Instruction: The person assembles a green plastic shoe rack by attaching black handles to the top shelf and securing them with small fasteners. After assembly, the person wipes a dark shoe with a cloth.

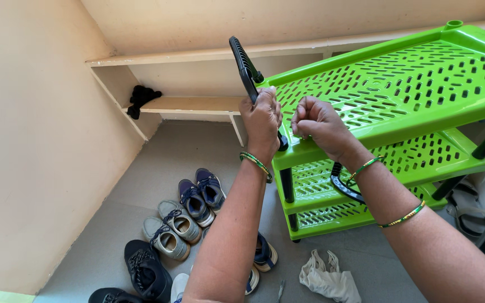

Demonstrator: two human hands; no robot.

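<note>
Gripping a black side panel (245, 67) with the left hand (261, 120), fingers wrapped tight around its lower part where it meets the front corner of the green rack (388, 92). That panel sticks up and tilts away above the hand, ribbed edge facing the camera. Right hand (318, 123) is just beside the left one, curled into a loose fist and resting on the front lip of the rack's top shelf, knuckles up; can't really tell if it's pinching anything under there. Both wrists have green and gold bangles (256, 164).

Under the arms, closest to the camera, there's a crumpled white bag (328, 278) on the grey floor (158, 151), below the right forearm. Left of the left forearm is a bunch of shoes: black ones (147, 272) nearest, then a grey pair (172, 229), then a blue pair (200, 193) a bit further out. Another shoe peeks out right behind the left forearm.

The rack has three slotted green shelves on black posts, and a second black panel (343, 188) hangs around the middle shelf below the right wrist. A sandal (467, 207) sits off to the right past the rack.

Beyond the hands, a cream wall ledge (197, 104) has a black cloth (140, 98) bunched on it, off to the left.
</note>
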